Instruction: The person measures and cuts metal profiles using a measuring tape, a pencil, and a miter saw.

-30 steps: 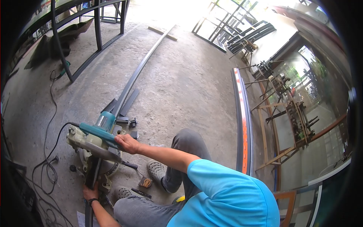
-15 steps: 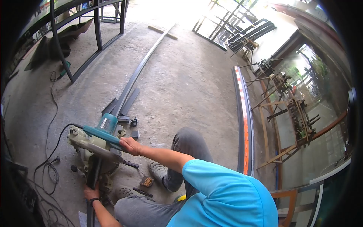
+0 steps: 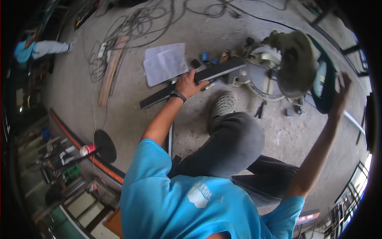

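A miter saw stands on the floor at upper right, its head raised, with a grimy round blade guard [image 3: 296, 65] and a teal handle [image 3: 327, 85]. Beside that handle is my right hand [image 3: 343, 91], slightly blurred, its fingers stretched upward and apart. My left hand [image 3: 190, 84], with a dark band on the wrist, is closed around a dark metal tube [image 3: 223, 70]. The tube's far end rests by the saw base [image 3: 260, 81]. Another dark metal bar [image 3: 157, 97] lies on the floor below my left hand.
Paper sheets [image 3: 165, 63] lie beyond my left hand, near a blue can [image 3: 204, 57]. Wooden strips [image 3: 113, 69] and tangled cables [image 3: 143, 24] are at upper left. Small offcuts [image 3: 289, 112] lie below the saw. Another person [image 3: 39, 49] is at far left.
My view has swung round and tilted down. The saw head has come up, and my right hand has loosened from its handle. My left hand now holds the tube beside the saw.
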`<state>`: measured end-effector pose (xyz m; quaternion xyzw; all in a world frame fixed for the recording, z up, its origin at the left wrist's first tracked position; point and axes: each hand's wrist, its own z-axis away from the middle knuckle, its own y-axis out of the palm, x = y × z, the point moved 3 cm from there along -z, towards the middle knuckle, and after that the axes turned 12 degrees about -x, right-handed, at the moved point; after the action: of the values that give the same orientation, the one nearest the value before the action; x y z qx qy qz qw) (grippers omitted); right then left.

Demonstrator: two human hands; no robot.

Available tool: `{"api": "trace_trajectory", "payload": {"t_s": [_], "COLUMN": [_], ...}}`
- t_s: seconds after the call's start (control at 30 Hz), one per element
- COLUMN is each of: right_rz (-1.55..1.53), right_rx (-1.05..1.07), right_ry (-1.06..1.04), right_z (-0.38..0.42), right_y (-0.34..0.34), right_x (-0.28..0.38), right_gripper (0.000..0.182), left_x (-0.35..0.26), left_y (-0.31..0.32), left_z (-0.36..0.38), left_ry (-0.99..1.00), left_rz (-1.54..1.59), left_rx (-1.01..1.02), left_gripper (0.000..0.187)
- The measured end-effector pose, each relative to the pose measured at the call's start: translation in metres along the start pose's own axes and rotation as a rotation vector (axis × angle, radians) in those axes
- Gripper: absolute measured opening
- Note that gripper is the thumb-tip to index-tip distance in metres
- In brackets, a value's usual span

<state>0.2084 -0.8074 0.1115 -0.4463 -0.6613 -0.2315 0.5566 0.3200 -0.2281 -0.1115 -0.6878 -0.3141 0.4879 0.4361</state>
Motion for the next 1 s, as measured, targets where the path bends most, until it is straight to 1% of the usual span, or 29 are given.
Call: {"api": "trace_trajectory", "payload": {"t_s": [0.03, 0.07, 0.1, 0.17, 0.2, 0.23, 0.3, 0.33, 0.37, 0.4, 0.43, 0.47, 0.5, 0.53, 0.57, 0.63, 0.67, 0.7, 0.77, 0.8, 0.83, 0.9, 0.93, 0.97, 1.0], "right_rz": [-0.052, -0.050, -0.025, -0.049, -0.014, 0.035, 0.187, 0.252, 0.287, 0.257, 0.181, 0.002, -0.028, -0.006, 0.010, 0.245, 0.333, 0.356, 0.398, 0.273, 0.165, -0.048, -0.062, 0.054, 0.165], "right_rx": [-0.165, -0.256, -0.517, -1.030, -1.077, -1.012, -0.786, -0.692, -0.625, -0.593, -0.576, -0.542, -0.544, -0.459, -0.368, -0.189, -0.182, -0.178, -0.158, -0.215, -0.236, -0.273, -0.277, -0.200, -0.126], "right_ry": [-0.131, -0.377, -0.293, -0.072, 0.023, 0.126, 0.334, 0.427, 0.521, 0.621, 0.719, 0.854, 0.887, 0.909, 0.931, 0.617, 0.631, 0.553, 0.393, 0.434, 0.542, 0.757, 0.780, 0.709, 0.631], "right_z": [0.009, 0.014, 0.036, 0.086, 0.109, 0.136, 0.200, 0.237, 0.271, 0.300, 0.327, 0.333, 0.342, 0.342, 0.340, 0.340, 0.343, 0.330, 0.291, 0.277, 0.263, 0.247, 0.247, 0.256, 0.269], "right_y": [-0.007, -0.031, -0.047, -0.076, -0.083, -0.083, -0.076, -0.068, -0.059, -0.046, -0.031, -0.011, 0.002, 0.010, 0.019, 0.032, 0.032, 0.038, 0.070, 0.081, 0.087, 0.091, 0.088, 0.083, 0.075], "right_x": [0.023, 0.014, 0.002, -0.022, -0.053, -0.099, -0.194, -0.233, -0.261, -0.278, -0.287, -0.263, -0.279, -0.273, -0.268, -0.289, -0.298, -0.283, -0.217, -0.210, -0.219, -0.237, -0.241, -0.248, -0.258], "right_gripper": [0.059, 0.054, 0.048, 0.039, 0.036, 0.033, 0.028, 0.026, 0.024, 0.023, 0.022, 0.021, 0.019, 0.019, 0.021, 0.025, 0.024, 0.023, 0.022, 0.025, 0.026, 0.029, 0.032, 0.031, 0.031], "left_x": [0.021, 0.048, 0.081, 0.159, 0.185, 0.204, 0.213, 0.240, 0.257, 0.241, 0.249, 0.233, 0.241, 0.221, 0.203, 0.137, 0.115, 0.091, 0.012, -0.024, -0.057, -0.090, -0.118, -0.147, -0.169], "left_y": [-0.018, -0.032, -0.046, -0.062, -0.053, -0.043, -0.026, 0.001, 0.023, 0.021, 0.031, 0.024, 0.028, 0.020, 0.012, 0.006, 0.006, 0.012, 0.022, 0.026, 0.037, 0.096, 0.114, 0.129, 0.149], "left_z": [0.019, 0.036, 0.061, 0.126, 0.150, 0.169, 0.199, 0.220, 0.237, 0.234, 0.241, 0.237, 0.235, 0.220, 0.199, 0.147, 0.134, 0.119, 0.068, 0.048, 0.031, 0.000, -0.014, -0.026, -0.039], "left_ry": [-0.078, -0.218, -0.351, -0.769, -0.788, -0.796, -0.840, -0.946, -1.010, -0.911, -0.856, -0.819, -0.861, -0.892, -0.689, -0.404, -0.360, -0.314, 0.058, 0.177, 0.301, 0.233, 0.156, 0.078, 0.102], "left_rz": [0.083, 0.127, 0.177, 0.130, 0.025, -0.076, -0.026, 0.010, 0.011, 0.029, -0.008, -0.111, -0.203, -0.174, -0.211, 0.102, 0.208, 0.314, 0.262, 0.249, 0.238, 0.608, 0.642, 0.674, 0.626], "left_rx": [-0.067, -0.131, -0.188, -0.113, -0.068, -0.024, 0.014, 0.110, 0.174, 0.173, 0.206, 0.145, 0.162, -0.022, -0.116, -0.293, -0.303, -0.313, -0.228, -0.276, -0.323, -0.059, 0.030, 0.122, 0.187], "left_gripper": [0.070, 0.069, 0.068, 0.069, 0.072, 0.075, 0.082, 0.090, 0.090, 0.089, 0.083, 0.078, 0.071, 0.058, 0.043, 0.031, 0.028, 0.025, 0.021, 0.019, 0.017, 0.017, 0.019, 0.021, 0.025]}}
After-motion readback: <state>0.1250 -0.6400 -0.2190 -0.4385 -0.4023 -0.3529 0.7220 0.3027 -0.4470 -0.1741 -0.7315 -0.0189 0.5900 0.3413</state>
